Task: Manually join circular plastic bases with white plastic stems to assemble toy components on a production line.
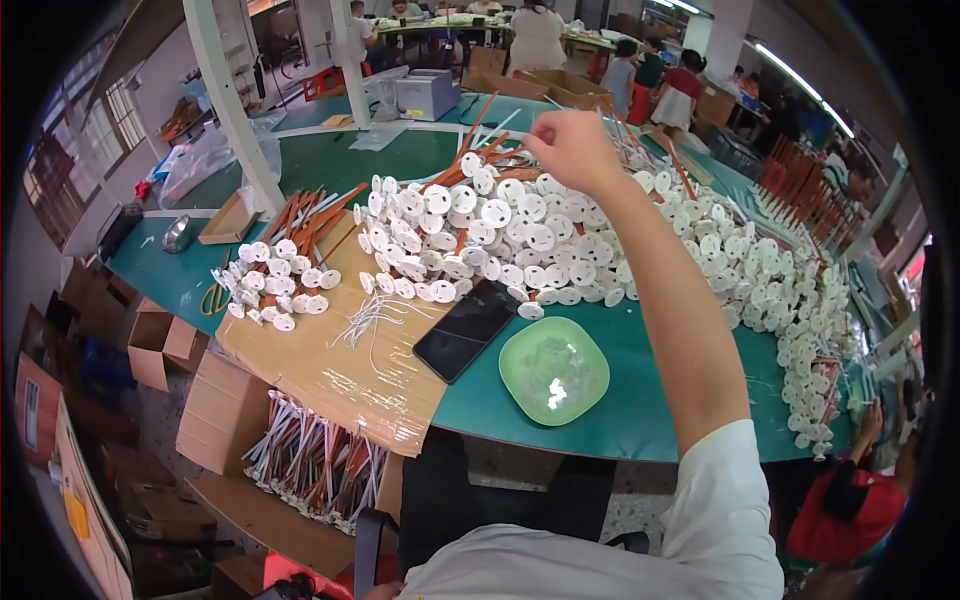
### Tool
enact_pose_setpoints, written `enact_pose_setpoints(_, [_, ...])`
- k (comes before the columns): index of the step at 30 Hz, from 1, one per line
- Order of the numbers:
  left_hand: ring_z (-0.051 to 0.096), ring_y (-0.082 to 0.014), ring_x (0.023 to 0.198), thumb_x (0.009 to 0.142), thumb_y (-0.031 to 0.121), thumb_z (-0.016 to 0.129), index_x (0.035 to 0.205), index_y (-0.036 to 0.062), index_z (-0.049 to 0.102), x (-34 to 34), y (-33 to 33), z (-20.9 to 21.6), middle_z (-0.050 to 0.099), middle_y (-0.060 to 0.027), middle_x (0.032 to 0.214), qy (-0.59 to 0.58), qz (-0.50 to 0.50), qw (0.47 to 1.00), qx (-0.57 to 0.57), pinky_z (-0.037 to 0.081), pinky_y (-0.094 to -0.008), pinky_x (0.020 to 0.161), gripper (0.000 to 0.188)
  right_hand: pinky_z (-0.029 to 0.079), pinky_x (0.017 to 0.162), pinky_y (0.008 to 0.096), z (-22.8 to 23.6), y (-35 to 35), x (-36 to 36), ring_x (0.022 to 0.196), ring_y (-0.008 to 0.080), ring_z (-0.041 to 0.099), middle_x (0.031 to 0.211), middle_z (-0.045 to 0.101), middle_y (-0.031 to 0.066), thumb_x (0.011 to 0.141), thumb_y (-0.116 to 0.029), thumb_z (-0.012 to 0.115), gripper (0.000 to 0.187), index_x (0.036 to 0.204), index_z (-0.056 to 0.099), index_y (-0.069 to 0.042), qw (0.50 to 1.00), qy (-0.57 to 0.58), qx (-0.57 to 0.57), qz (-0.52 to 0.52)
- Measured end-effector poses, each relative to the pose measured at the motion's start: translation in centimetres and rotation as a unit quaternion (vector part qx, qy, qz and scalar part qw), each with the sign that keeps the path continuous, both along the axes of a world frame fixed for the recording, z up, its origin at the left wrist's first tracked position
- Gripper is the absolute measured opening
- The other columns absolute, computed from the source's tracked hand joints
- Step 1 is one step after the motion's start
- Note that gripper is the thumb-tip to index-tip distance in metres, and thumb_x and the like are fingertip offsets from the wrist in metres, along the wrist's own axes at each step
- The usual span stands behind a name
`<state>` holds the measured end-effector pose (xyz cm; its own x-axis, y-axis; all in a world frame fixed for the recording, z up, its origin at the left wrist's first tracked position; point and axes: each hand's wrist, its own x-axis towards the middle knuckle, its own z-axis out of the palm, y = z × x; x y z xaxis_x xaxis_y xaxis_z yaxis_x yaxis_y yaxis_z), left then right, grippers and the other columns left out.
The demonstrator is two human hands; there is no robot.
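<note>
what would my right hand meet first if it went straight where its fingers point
The right hand would probably meet the brown and pale strips just left of it; depth is unclear, and it may already touch them.

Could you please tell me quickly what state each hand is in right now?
Left hand: not in view, so its state cannot be told.
Right hand: closed, fingers curled; whether it pinches anything cannot be told.

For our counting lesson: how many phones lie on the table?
1: the black phone lies left of the green bowl, partly on the cardboard. Others could be hidden under the bundles.
</note>
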<state>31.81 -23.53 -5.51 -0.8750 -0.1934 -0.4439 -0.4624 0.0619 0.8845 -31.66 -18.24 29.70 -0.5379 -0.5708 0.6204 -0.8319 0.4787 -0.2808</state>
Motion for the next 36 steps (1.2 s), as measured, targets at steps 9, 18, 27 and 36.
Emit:
enact_pose_setpoints(9, [0.063,-0.0315,0.102,0.087,0.02,0.064,0.108,0.0022,0.064,-4.0,-1.8,8.6,0.065,-0.0195,0.11,-0.044,-0.028,0.976,-0.209,0.049,-0.0409,0.089,0.028,0.053,0.08,0.04,-0.3,-6.5,-1.0,0.083,0.0328,0.067,0.086,0.069,0.0164,0.074,-0.022,0.066,0.019,0.083,0.072,-0.007,0.991,-0.029,0.127,-0.02])
enact_pose_setpoints(18, [0.064,-0.039,0.088,0.08,0.024,0.071,0.106,-0.0001,0.064,-9.7,-3.5,15.2,0.066,-0.0211,0.096,0.035,0.049,0.911,-0.409,0.053,-0.0409,0.077,0.036,0.053,0.086,0.0412,-6.8,-12.3,-6.8,0.095,0.0322,0.067,0.098,0.07,0.0154,0.073,-0.021,0.068,0.025,0.095,0.074,-0.013,0.982,-0.022,0.188,0.009])
enact_pose_setpoints(27, [0.067,-0.0308,0.09,0.085,0.015,0.068,0.103,0.0012,0.065,-20.4,-2.5,19.8,0.067,-0.0161,0.099,0.315,-0.161,0.904,-0.241,0.052,-0.0321,0.078,0.023,0.055,0.064,0.0251,6.4,-1.8,-2.4,0.069,0.0126,0.067,0.084,0.071,0.007,0.082,-0.018,0.072,0.021,0.094,0.073,-0.001,0.955,-0.284,-0.085,0.006])
enact_pose_setpoints(36, [0.062,-0.0267,0.108,0.1,0.015,0.048,0.129,-0.0081,0.047,-30.2,4.0,21.6,0.059,-0.0207,0.121,0.308,-0.108,0.892,0.313,0.051,-0.0391,0.092,0.037,0.053,0.074,0.0321,-5.8,15.1,19.8,0.085,0.0233,0.067,0.096,0.071,0.0127,0.074,-0.001,0.073,0.018,0.092,0.07,-0.001,0.974,-0.068,-0.164,0.141])
